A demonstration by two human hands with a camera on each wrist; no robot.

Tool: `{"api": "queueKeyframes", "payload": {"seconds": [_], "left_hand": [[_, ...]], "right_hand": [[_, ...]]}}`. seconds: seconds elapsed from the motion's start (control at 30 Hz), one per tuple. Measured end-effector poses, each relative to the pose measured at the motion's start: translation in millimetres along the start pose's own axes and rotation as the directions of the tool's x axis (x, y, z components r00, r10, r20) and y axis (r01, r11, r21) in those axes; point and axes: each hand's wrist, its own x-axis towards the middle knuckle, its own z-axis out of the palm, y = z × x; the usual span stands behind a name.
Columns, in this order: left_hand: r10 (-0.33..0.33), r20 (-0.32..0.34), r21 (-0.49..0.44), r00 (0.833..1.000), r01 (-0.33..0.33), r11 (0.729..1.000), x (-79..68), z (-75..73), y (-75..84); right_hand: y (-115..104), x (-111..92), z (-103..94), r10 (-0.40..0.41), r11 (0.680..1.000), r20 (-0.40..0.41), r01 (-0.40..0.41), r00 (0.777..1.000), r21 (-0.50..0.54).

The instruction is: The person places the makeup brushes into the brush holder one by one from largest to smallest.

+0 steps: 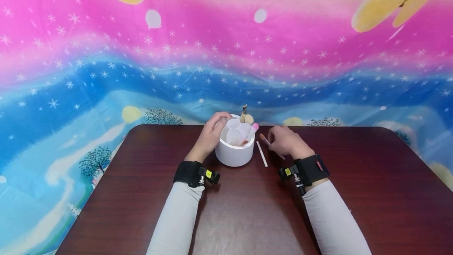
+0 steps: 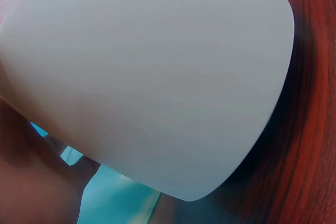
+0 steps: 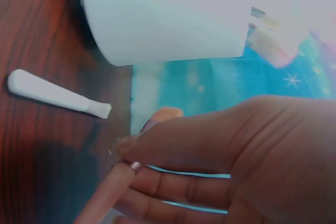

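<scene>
A round white makeup organizer [image 1: 234, 156] with inner compartments stands near the table's far edge. My left hand [image 1: 208, 139] holds its left side, fingers over the rim; in the left wrist view its white wall [image 2: 157, 77] hides most of that hand. Several brushes stand in the organizer, among them one with a pink end [image 1: 254, 126]. To the right, my right hand [image 1: 286, 141] pinches a makeup brush [image 3: 105, 195] by thumb and fingers, its tan bristles [image 3: 169, 113] pointing toward the far side. Between hand and organizer lies a small white-handled brush [image 1: 262, 154].
Under everything is a dark red-brown wooden table [image 1: 240, 215]. A colourful curtain [image 1: 226, 58] with snowflakes hangs just behind its far edge. Each wrist wears a black strap [image 1: 187, 173] with a small camera mount.
</scene>
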Motion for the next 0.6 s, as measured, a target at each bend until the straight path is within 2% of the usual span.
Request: {"api": "queueKeyframes", "payload": {"seconds": [0.13,0.3,0.47,0.6], "left_hand": [[0.004,-0.004,0.003,1.000,-0.004,1.000,0.1,0.4,-0.4],[-0.003,-0.003,0.007,1.000,0.003,1.000,0.2,-0.1,-0.6],[0.002,-0.003,0.007,1.000,-0.002,1.000,0.6,0.5,-1.2],[0.004,-0.001,0.001,1.000,-0.004,1.000,0.7,0.5,-1.9]], "right_hand": [[-1.0,0.0,-4.4,-0.063,0.996,-0.022,0.064,0.998,0.056],[-3.6,-1.0,-7.9,-0.143,0.979,-0.092,0.154,0.985,0.130],[-8.9,-2.3,-11.0,-0.233,0.947,-0.168,0.263,0.958,0.184],[-14.6,-5.5,-14.1,-0.277,0.913,-0.198,0.322,0.940,0.252]]}}
